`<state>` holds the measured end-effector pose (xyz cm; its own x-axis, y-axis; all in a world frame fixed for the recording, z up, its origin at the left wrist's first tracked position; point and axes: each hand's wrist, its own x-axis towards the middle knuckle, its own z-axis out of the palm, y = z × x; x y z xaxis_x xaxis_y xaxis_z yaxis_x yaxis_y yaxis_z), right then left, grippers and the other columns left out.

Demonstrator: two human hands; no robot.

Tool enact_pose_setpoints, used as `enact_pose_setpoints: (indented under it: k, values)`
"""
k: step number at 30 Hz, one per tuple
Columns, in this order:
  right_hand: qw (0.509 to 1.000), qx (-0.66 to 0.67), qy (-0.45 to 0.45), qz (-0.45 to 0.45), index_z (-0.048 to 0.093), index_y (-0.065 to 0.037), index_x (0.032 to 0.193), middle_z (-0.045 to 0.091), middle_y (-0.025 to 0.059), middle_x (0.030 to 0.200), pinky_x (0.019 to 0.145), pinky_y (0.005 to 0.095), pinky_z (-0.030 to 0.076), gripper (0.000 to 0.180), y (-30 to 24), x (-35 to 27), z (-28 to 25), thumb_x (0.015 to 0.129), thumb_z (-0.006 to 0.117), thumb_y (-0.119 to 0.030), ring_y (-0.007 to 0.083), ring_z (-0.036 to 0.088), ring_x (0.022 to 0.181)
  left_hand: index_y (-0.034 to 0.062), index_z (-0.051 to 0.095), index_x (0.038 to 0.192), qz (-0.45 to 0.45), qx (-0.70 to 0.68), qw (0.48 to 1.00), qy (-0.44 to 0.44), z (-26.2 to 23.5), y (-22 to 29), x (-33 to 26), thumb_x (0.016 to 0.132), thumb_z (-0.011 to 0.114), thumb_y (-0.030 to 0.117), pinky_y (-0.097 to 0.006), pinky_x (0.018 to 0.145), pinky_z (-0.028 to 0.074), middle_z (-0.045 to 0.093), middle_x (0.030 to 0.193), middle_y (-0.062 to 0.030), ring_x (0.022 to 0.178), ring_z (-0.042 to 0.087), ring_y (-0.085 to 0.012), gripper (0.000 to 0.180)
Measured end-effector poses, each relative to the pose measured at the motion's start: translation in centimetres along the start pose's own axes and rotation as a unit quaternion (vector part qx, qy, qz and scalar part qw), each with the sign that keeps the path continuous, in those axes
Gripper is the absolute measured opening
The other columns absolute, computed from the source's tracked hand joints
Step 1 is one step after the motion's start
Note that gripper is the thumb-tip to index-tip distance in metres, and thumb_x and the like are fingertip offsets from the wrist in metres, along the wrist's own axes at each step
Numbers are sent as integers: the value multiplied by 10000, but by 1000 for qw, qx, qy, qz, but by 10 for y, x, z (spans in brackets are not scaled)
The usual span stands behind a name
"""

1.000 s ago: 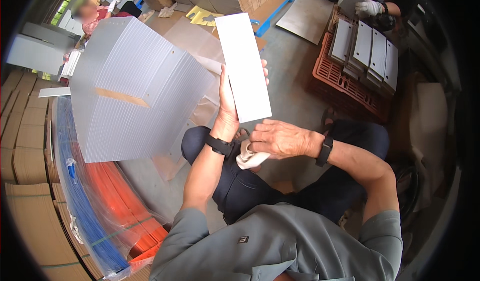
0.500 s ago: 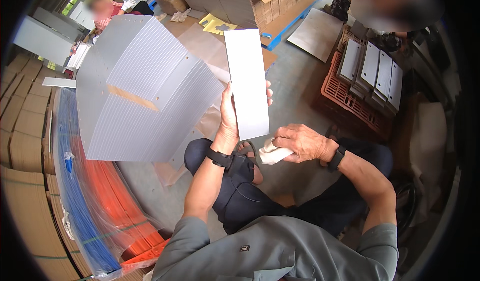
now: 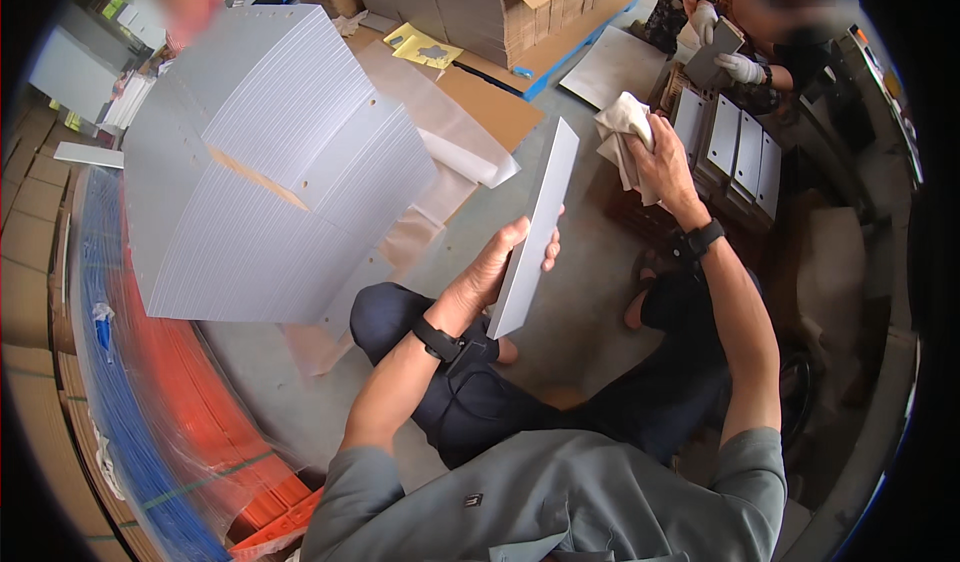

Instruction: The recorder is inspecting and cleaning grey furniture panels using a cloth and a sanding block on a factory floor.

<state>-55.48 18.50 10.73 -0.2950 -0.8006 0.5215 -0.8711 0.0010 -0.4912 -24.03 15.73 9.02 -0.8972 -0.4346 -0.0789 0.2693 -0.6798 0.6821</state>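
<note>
A narrow grey-white panel (image 3: 540,227) stands tilted in the middle of the view, its long edge turned partly toward me. My left hand (image 3: 497,254) is closed around the panel's lower half, thumb on one side and fingertips showing past the other. To the right, my right hand (image 3: 665,167) is raised beside the panel's top end and apart from it. A crumpled white cloth (image 3: 626,140) is bunched in its fingers.
A tall stack of grey panels (image 3: 290,182) stands at left. At right, an orange crate (image 3: 625,202) carries several white panels (image 3: 722,147). Beyond it, a co-worker's gloved hands (image 3: 738,67) hold a grey piece (image 3: 712,54). Blue and orange wrapped strips (image 3: 190,402) lie lower left.
The panel has turned from its broad face toward its edge and tilted right. My right hand has risen with the cloth from below the panel to its upper right.
</note>
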Motion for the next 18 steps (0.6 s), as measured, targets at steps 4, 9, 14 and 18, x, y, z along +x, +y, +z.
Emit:
enact_pose_setpoints:
  k: [4,9,14,18]
  values:
    - [954,79,-235,170,642,9,1138,714,162,928,800,381,537,366,0,26,-21,942,625,-300,265,692,830,-73,388,1400,164,397,882,193,-46,13,-5,862,763,490,-332,847,518,537,1184,-129,977,598,-183,865]
    - [918,3,-376,124,650,10,1185,731,183,988,843,370,546,439,-11,60,-12,908,666,-331,267,717,890,-51,323,1393,216,608,695,317,-36,46,-8,787,850,431,-460,933,511,524,1233,-254,1092,610,-373,937]
    - [932,39,-359,39,667,-8,1228,706,231,1108,920,400,525,477,40,85,94,855,711,-303,341,697,1026,-14,257,1448,154,722,558,378,-51,71,11,731,880,370,-492,848,559,519,1194,-255,1000,641,-428,1025]
    - [955,61,-288,38,660,-29,1262,690,232,1139,986,417,507,495,64,102,204,837,714,-277,390,654,1092,-9,244,1466,102,741,534,394,-75,78,40,727,885,366,-487,830,569,519,1179,-256,965,648,-425,1048]
